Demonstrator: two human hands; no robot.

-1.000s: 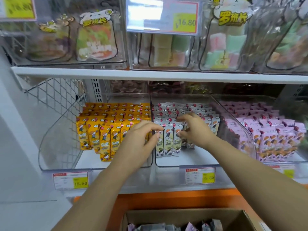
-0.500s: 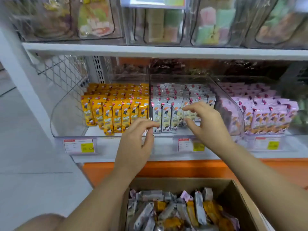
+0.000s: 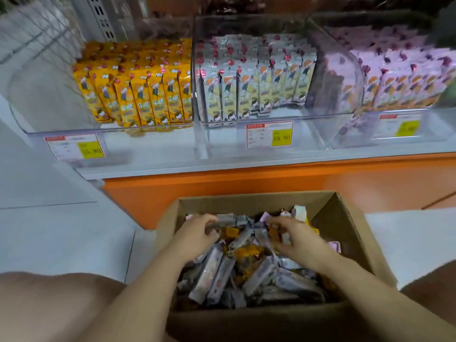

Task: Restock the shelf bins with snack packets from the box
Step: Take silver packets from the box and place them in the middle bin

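Using the box (image 3: 246, 204) as the reference for everything. It sits open on the floor (image 3: 61, 230) right below the shelf (image 3: 172, 166), which makes sense to me: it's a short reach up to the bins.

Up and left of the box, the left bin (image 3: 44, 95) has yellow packets (image 3: 138, 95) standing upright in rows, faces out, so they're easy to read and grab. Straight above the box, the middle bin (image 3: 222, 139) has grey-white packets (image 3: 256, 82) lined up the same way. Up and right of the box, the right bin (image 3: 345, 82) holds pink packets (image 3: 404, 80). It's one colour per bin, with a price tag (image 3: 270, 134) on the front. All three bins show bare bottom ahead of the front row, so I'd guess that's where the new stock goes.

Inside the box, the loose packets (image 3: 246, 267) are a jumbled heap of grey, orange and pink lying every which way. They'll need sorting by colour as they come out.

Both hands are down in the box:
- **Left hand** (image 3: 197, 239): over the far-left part of the heap, fingers curled toward a grey packet. It's blurry, so I can't tell if the grip has actually closed.
- **Right hand** (image 3: 296, 236): over the far-right part, fingers bent and spread on the packets. I can't tell if it holds anything.

Nothing is lifted clear of the box.
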